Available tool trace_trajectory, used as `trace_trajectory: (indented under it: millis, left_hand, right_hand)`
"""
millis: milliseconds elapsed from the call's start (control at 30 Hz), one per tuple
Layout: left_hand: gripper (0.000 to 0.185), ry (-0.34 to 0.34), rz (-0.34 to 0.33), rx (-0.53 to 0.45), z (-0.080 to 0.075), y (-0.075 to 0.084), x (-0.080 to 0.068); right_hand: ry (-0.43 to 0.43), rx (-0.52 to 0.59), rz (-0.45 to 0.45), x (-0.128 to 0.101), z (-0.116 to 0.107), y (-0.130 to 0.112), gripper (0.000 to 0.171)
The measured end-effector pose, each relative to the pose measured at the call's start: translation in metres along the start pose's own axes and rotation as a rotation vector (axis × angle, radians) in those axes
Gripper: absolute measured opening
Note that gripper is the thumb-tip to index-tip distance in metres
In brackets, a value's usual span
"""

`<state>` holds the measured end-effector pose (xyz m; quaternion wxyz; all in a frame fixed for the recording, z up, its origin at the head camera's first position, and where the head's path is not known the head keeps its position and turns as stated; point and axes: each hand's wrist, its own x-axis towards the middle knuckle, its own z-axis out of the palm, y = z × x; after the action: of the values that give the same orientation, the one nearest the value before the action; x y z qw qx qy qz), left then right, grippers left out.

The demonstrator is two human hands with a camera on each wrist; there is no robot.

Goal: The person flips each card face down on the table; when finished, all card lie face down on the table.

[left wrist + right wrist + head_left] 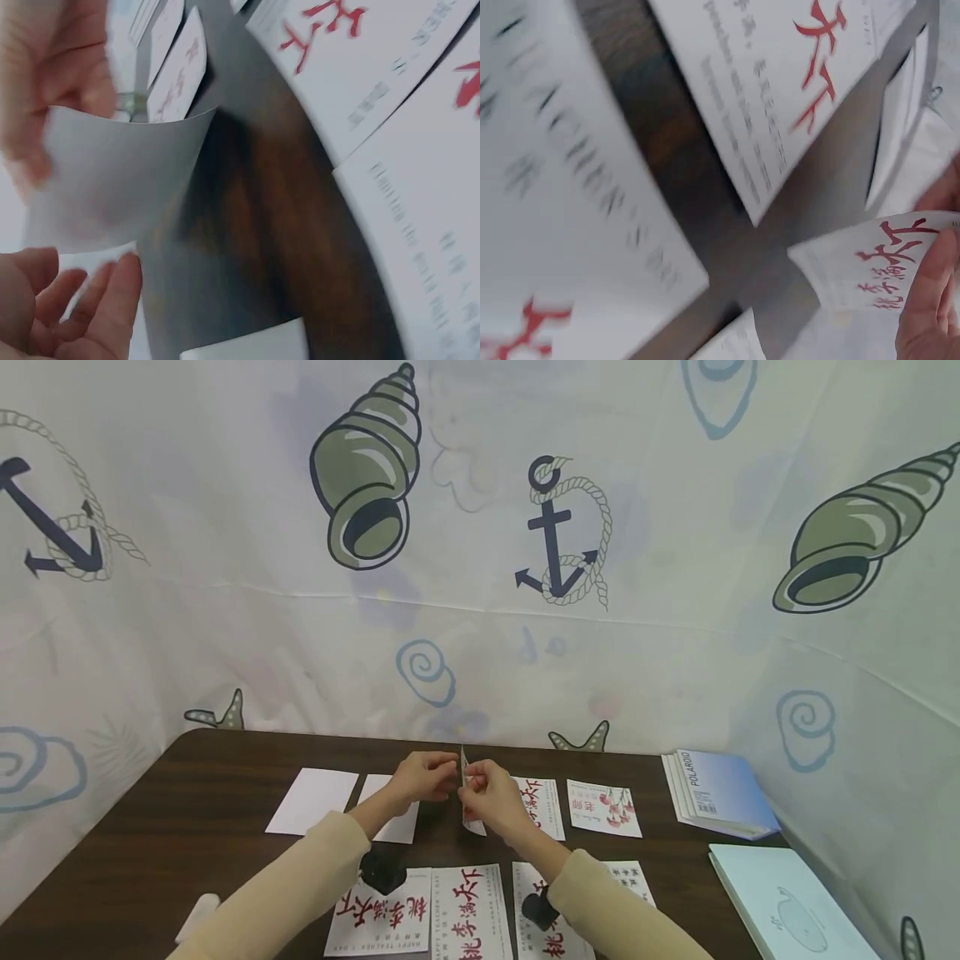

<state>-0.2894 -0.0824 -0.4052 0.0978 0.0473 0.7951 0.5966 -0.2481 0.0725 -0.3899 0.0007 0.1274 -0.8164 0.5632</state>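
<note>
Printed cards point(465, 914) nearest, both hands' fingers point(471, 777) seemingly pinched on upright card point(467, 789) between them

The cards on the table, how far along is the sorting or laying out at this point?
Several cards already lie flat: two blank white ones by the left hand and printed ones to the right. In hand: both hands hold one printed card upright above the table, the right hand pinching it. More printed cards lie near the front edge; whether they still need handling, I cannot tell.
</note>
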Motion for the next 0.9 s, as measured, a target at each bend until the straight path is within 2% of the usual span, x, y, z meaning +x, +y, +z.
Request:
trace_trajectory:
  millis: [100,167,367,533,667,900]
  left_hand:
    - [0.046,0.001,-0.023,-0.009,0.004,-0.008,-0.005]
    - [0.05,0.03,-0.035,-0.011,0.007,-0.012,-0.008]
    - [0.048,0.159,-0.001,0.066,0.013,-0.015,-0.014]
    - [0.049,0.219,0.043,0.261,0.01,-0.016,-0.017]
    - [0.044,0.22,0.08,0.443,0.008,-0.02,-0.02]
    - [0.039,0.192,0.11,0.593,0.009,-0.023,-0.021]
  right_hand:
    - [0.071,-0.048,-0.064,0.0,-0.008,0.003,0.029]
    - [0.118,-0.061,-0.089,0.001,-0.012,0.007,0.03]
    - [0.193,-0.035,-0.056,0.0,-0.019,0.021,0.033]
    - [0.163,-0.052,0.057,0.0,-0.016,0.036,0.037]
    - [0.105,-0.138,0.127,-0.002,-0.012,0.044,0.036]
    - [0.053,-0.274,0.151,-0.004,-0.006,0.049,0.032]
